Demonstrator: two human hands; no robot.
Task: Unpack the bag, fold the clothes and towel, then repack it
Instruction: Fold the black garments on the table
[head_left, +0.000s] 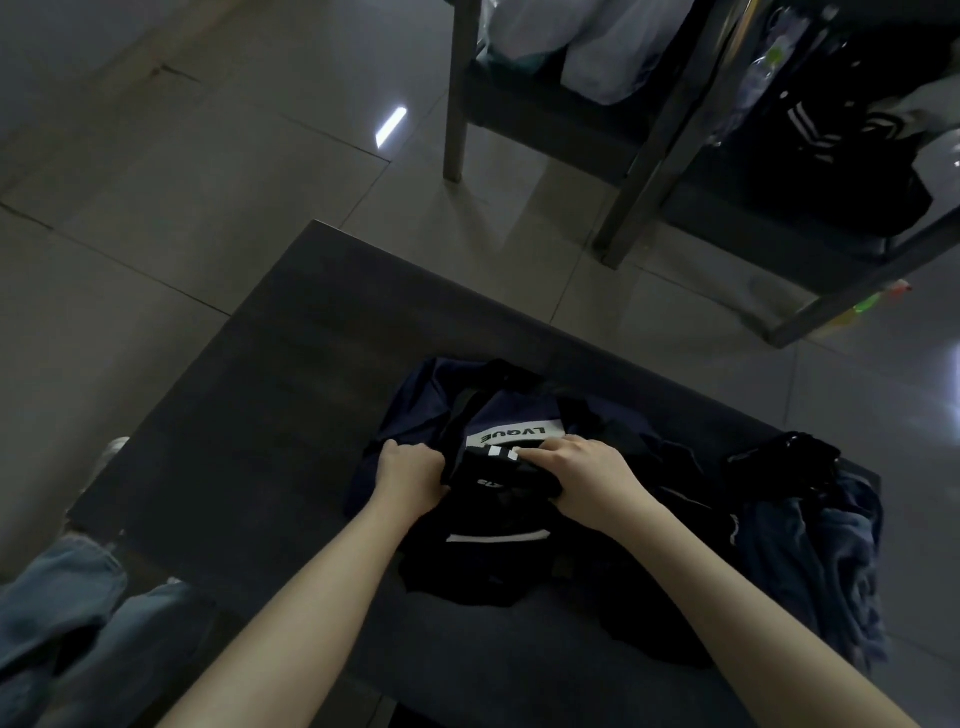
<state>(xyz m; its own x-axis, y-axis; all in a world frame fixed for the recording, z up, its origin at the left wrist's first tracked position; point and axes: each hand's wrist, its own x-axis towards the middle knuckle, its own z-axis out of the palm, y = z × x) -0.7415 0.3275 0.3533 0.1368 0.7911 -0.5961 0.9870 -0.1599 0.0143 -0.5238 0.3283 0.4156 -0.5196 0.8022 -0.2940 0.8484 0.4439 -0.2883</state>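
A navy bag (415, 410) with a white label lies open on the dark table (270, 395). My left hand (408, 475) grips the bag's near left edge. My right hand (584, 480) holds a black garment with white stripes (498, 480) at the bag's mouth, fingers curled over its top. More black cloth (478, 566) with a white stripe lies between my forearms, just in front of the bag.
A heap of blue and dark clothes (815, 535) lies at the table's right end. Behind the table stands a metal rack (649, 135) with clothes and bags. My legs in jeans (62, 613) show at the lower left over a tiled floor.
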